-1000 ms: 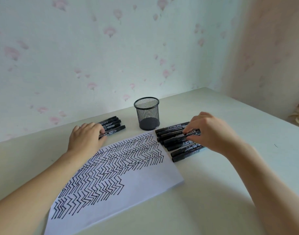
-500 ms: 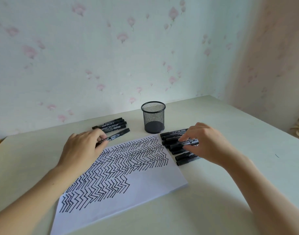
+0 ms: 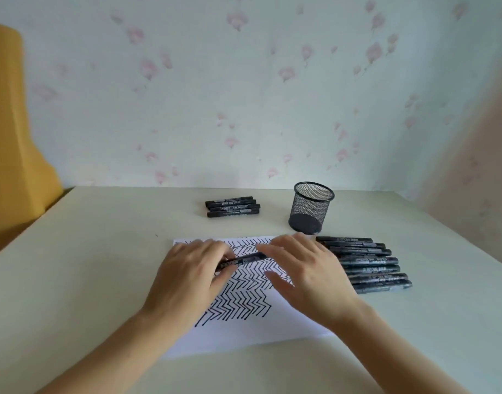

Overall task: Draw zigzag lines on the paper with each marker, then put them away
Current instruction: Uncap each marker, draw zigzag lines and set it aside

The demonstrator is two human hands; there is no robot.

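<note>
A white paper (image 3: 244,334) with black zigzag lines lies in the middle of the table. My left hand (image 3: 187,280) grips a black marker (image 3: 245,260) just above the paper's upper part, the marker pointing right. My right hand (image 3: 309,274) hovers over the paper with its fingers spread and nearly straight, fingertips at the marker's right end; I cannot tell if they touch it. A row of several black markers (image 3: 369,265) lies right of the paper. Three or so more markers (image 3: 232,207) lie behind the paper.
A black mesh pen holder (image 3: 311,209) stands upright behind the paper's right corner and looks empty. The pale table (image 3: 87,265) meets the flowered wall at the back. A yellow object (image 3: 13,137) stands past the table's left edge.
My left hand has lifted one marker from the back group and brought it over the paper. My right hand left the right-hand row and moved left to the marker's end. The view turned left.
</note>
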